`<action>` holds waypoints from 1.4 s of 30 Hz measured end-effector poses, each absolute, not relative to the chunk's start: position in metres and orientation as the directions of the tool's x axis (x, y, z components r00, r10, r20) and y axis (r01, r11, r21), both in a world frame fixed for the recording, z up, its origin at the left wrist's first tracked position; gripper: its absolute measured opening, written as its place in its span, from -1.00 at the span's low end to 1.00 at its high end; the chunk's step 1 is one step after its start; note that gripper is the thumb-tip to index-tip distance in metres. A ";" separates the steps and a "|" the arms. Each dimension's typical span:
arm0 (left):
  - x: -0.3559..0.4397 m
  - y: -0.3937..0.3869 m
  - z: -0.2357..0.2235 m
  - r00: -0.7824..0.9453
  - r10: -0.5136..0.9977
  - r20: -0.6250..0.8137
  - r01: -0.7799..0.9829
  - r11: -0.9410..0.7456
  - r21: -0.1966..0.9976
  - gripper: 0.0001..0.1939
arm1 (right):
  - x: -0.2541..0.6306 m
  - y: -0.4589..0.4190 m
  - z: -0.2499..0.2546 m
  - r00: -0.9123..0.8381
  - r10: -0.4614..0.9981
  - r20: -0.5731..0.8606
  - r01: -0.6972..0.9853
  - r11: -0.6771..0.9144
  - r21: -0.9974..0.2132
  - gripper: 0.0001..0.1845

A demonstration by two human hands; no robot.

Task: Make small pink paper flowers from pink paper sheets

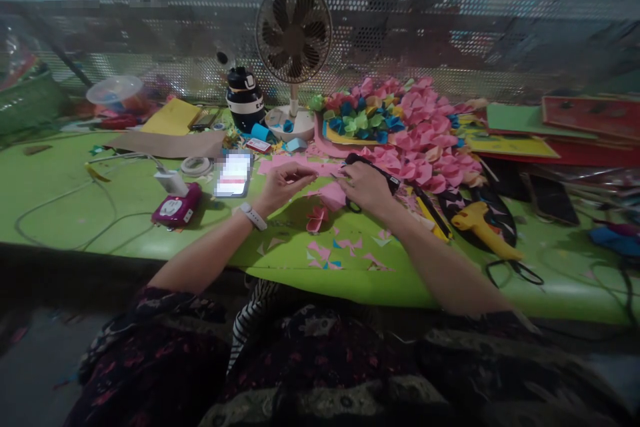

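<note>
My left hand [286,185], with a white band on the wrist, is closed in a pinch above the pink paper strip [280,164]. Whatever its fingertips hold is too small to make out. My right hand [367,188] is closed on what look like scissors, whose dark finger loop [354,206] shows below the hand. A long black object [383,173] lies just behind that hand, its kind unclear. Between the hands lie a curled pink paper piece [333,196] and a small folded pink paper flower [316,219]. Paper scraps [325,253] are scattered nearer the edge.
Pink paper flowers [425,113] are heaped behind my right hand. A fan [294,33] and dark jug [245,103] stand at the back. A lit phone [233,175] and purple power adapter [177,207] are left; a yellow glue gun [483,227] and dark phone [553,199] are right.
</note>
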State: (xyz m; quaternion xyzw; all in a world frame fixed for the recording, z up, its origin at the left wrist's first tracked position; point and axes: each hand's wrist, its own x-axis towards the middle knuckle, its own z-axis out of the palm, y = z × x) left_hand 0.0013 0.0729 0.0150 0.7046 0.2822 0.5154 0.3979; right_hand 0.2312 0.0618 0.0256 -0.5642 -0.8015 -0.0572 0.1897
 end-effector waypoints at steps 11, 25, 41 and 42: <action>0.003 0.073 0.013 0.401 0.566 0.721 0.199 -0.822 0.534 -0.87 | 0.207 0.037 0.027 -0.492 0.648 0.582 0.797 0.604 0.001 -0.71; 0.003 0.071 0.015 0.405 0.659 0.634 0.247 -0.746 0.618 -0.82 | 0.203 0.031 0.033 -0.472 0.761 0.445 0.820 0.565 -0.096 -0.68; -0.008 0.087 0.005 0.351 0.820 0.451 0.368 -0.564 0.739 -0.84 | 0.205 0.032 0.038 -0.394 0.904 0.165 0.908 0.410 -0.082 -0.61; -0.008 0.086 0.007 0.377 0.822 0.427 0.376 -0.557 0.740 -0.79 | 0.205 0.032 0.039 -0.391 0.906 0.160 0.911 0.406 -0.072 -0.62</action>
